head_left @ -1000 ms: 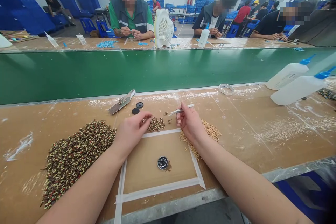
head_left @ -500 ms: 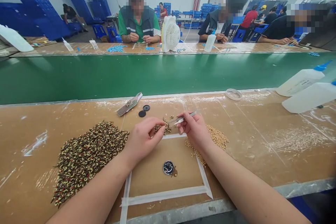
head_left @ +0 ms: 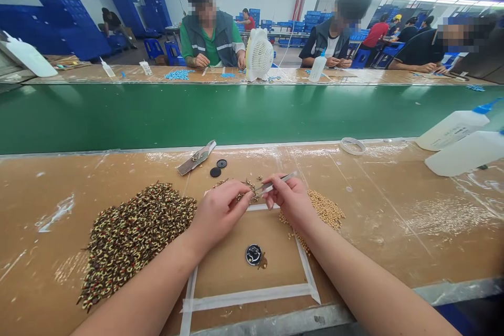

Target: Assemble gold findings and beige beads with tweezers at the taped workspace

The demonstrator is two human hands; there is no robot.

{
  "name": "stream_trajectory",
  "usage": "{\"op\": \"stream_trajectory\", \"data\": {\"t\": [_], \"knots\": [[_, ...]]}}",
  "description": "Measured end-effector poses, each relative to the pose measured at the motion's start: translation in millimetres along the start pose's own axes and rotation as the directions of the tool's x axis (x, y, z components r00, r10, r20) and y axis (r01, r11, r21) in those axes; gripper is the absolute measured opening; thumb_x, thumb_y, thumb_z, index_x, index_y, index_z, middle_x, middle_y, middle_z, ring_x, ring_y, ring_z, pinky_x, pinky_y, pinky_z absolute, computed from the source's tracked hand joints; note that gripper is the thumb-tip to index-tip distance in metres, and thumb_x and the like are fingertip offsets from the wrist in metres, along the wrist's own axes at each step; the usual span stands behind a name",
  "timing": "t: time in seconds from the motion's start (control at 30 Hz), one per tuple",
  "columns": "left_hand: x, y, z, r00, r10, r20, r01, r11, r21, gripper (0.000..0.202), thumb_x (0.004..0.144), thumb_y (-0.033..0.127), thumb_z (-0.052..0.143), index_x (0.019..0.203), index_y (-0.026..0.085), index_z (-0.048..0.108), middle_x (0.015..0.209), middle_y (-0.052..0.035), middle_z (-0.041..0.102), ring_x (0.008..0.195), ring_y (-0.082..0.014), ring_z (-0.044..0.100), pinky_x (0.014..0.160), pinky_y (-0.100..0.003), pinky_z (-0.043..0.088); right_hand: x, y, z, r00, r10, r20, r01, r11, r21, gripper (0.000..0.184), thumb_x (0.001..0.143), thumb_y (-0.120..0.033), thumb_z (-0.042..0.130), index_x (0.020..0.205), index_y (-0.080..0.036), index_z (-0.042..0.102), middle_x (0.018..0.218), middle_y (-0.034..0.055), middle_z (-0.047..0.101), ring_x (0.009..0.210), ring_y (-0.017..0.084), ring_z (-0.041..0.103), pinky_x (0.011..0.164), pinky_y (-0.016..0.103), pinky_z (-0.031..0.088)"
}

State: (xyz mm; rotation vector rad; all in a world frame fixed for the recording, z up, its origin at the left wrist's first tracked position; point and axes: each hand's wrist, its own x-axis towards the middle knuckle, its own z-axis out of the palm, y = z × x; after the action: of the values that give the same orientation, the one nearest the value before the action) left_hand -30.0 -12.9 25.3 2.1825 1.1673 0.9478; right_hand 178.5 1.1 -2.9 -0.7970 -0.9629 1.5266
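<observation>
My left hand is closed in a pinch on a small part that I cannot make out, just above a little heap of brownish parts. My right hand grips metal tweezers whose tips point left at the left fingertips. Both hands hover over the far edge of a white taped square on the brown worktop. A small round black dish lies inside the square. A big pile of dark, cream and red small parts lies to the left. Beige beads are heaped right of my right hand.
Two black discs and a metal scraper lie beyond the hands. A tape ring and two white squeeze bottles sit at the right. A green conveyor belt runs across, with a white fan and seated workers behind it.
Both hands have lifted from the small heap and drawn together. The tweezer tips now meet the left fingertips. The camera view has shifted slightly.
</observation>
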Motion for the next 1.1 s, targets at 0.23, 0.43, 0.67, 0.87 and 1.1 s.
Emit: {"op": "stream_trajectory", "data": {"t": [0.23, 0.43, 0.67, 0.87, 1.1], "knots": [[2, 1, 1.3, 0.993, -0.105, -0.050, 0.099, 0.989, -0.111, 0.021, 0.103, 0.033, 0.059, 0.096, 0.021, 0.075, 0.086, -0.0019, 0.072, 0.074, -0.0153, 0.059, 0.069, -0.028, 0.043, 1, 1, -1, 1.000, -0.016, 0.016, 0.016, 1.000, -0.023, 0.034, 0.089, -0.052, 0.078, 0.092, -0.018, 0.079, 0.069, 0.0037, 0.076, 0.047, 0.011, 0.062, 0.050, 0.024, 0.052], [1, -2, 6.2, 0.972, -0.209, -0.109, 0.175, 0.949, -0.261, 0.018, 0.097, 0.036, 0.068, 0.094, 0.020, 0.077, 0.084, -0.0018, 0.073, 0.067, -0.0134, 0.055, 0.063, -0.027, 0.042, -1, 0, -1, 0.999, -0.029, 0.026, 0.030, 0.999, -0.040, 0.033, 0.090, -0.050, 0.077, 0.094, -0.018, 0.079, 0.069, 0.0031, 0.074, 0.049, 0.011, 0.063, 0.050, 0.024, 0.051], [-1, -3, 7.6, 0.978, -0.194, -0.073, 0.173, 0.957, -0.233, 0.015, 0.096, 0.034, 0.069, 0.093, 0.020, 0.075, 0.085, -0.0016, 0.072, 0.068, -0.0128, 0.055, 0.064, -0.027, 0.044, -5, 1, -3, 0.999, -0.038, 0.028, 0.039, 0.998, -0.044, 0.028, 0.092, -0.047, 0.077, 0.091, -0.019, 0.077, 0.070, 0.0021, 0.073, 0.050, 0.011, 0.063, 0.049, 0.024, 0.052], [0, 6, -2.8, 0.996, -0.079, -0.048, 0.071, 0.985, -0.160, 0.018, 0.098, 0.035, 0.067, 0.092, 0.019, 0.074, 0.084, -0.0016, 0.071, 0.064, -0.0115, 0.052, 0.060, -0.027, 0.040, -10, -2, -2, 0.994, -0.104, 0.021, 0.106, 0.992, -0.071, 0.030, 0.095, -0.047, 0.073, 0.089, -0.018, 0.075, 0.064, 0.0011, 0.069, 0.049, 0.012, 0.062, 0.050, 0.024, 0.050], [7, 3, -37.9, 0.989, -0.118, -0.087, 0.118, 0.993, -0.005, 0.026, 0.100, 0.042, 0.063, 0.090, 0.020, 0.073, 0.078, -0.0011, 0.070, 0.066, -0.0135, 0.055, 0.064, -0.028, 0.043, -2, -19, -5, 0.952, -0.252, -0.174, 0.259, 0.966, 0.019, 0.029, 0.094, -0.048, 0.073, 0.088, -0.020, 0.074, 0.065, 0.0003, 0.065, 0.052, 0.011, 0.060, 0.050, 0.023, 0.050]]}}
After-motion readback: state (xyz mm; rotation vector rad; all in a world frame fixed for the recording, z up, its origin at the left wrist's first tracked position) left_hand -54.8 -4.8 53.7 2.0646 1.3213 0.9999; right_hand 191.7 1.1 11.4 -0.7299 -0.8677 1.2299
